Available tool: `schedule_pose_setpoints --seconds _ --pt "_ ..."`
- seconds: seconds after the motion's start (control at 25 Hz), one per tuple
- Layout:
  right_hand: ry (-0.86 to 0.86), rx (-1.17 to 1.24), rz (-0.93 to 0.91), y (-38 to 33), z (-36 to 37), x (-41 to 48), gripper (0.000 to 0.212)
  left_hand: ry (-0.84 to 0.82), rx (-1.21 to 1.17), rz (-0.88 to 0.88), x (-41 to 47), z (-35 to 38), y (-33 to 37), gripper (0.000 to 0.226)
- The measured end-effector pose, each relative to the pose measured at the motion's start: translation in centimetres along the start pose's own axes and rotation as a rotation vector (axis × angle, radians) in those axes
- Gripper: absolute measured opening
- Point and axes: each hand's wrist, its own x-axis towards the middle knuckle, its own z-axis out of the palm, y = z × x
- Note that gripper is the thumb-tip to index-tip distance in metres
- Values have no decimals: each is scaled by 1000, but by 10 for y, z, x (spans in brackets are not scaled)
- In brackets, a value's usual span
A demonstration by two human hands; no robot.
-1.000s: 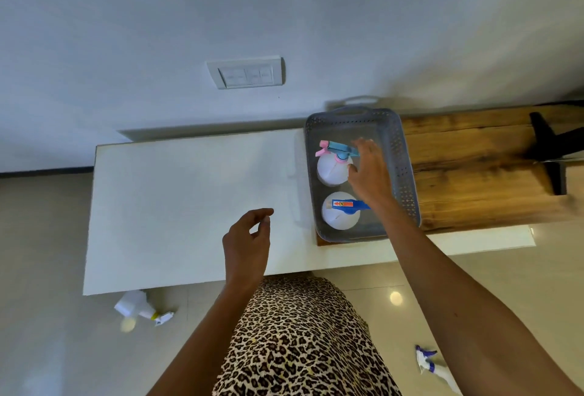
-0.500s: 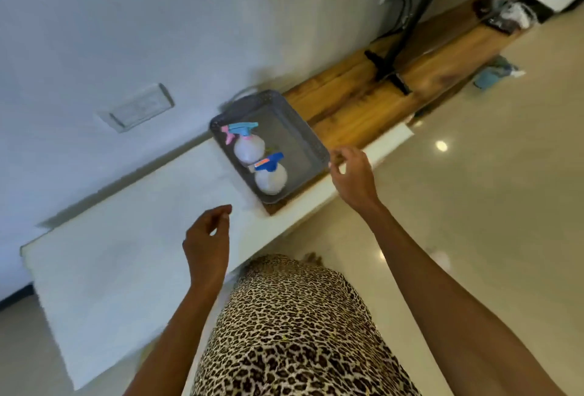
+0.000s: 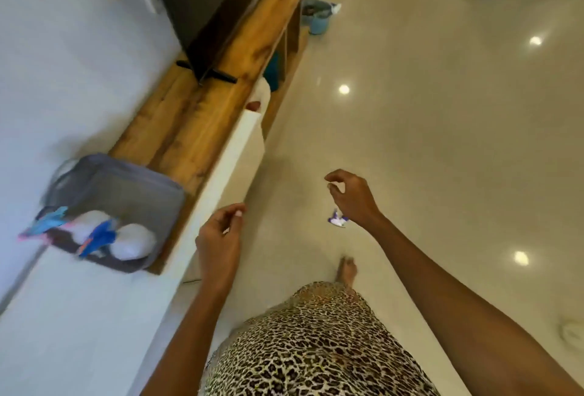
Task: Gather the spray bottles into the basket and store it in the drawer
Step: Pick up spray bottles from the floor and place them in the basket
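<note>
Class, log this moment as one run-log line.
basket: two spray bottles inside | left hand: empty | right hand: empty, above floor bottle | drawer: unseen

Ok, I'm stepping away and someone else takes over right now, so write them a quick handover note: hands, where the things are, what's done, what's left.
Left hand: empty, fingers loosely curled, near the white counter edge.
Right hand: empty, fingers open, reaching down over the floor.
Basket: on the counter by the wall, holding two spray bottles, one with a light blue and pink head, one with a dark blue head.
Another spray bottle lies on the floor, partly hidden behind the right wrist.
Done: two bottles gathered.
Left: pick up the floor bottle, put it in the basket, store the basket in the drawer. No drawer is visible here.
</note>
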Motion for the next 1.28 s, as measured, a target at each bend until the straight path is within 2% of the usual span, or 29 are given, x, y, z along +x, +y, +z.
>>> schedule_pose_setpoints --seconds 0.24,0.36,0.48,0.6,0.72,0.88,1.04,1.16,1.2,1.28 --pt "93 142 323 141 -52 42 19 -166 60 -201 20 161 -13 16" --pt "7 42 421 202 -49 57 20 -272 158 -272 36 223 -33 17" --pt "-146 -187 410 276 -18 81 24 -357 297 -282 63 287 -83 16" --pt "-340 -585 170 352 34 118 31 -472 471 -202 100 353 -156 20" --pt "-513 -890 -117 435 98 158 36 -547 544 -126 144 420 -238 21" --pt "-480 -1154 -461 536 180 223 34 -554 597 -55 204 493 -345 23" --pt "-504 -1234 -668 602 228 254 25 -551 636 -55 234 521 -420 24" --pt "-425 -1176 -866 611 236 261 13 -569 647 -58 239 514 -439 26" --pt "-387 -1122 -885 607 233 261 11 -567 646 -70 238 510 -438 27" --pt "-318 -988 -798 590 224 255 5 -555 663 -114 236 499 -430 31"
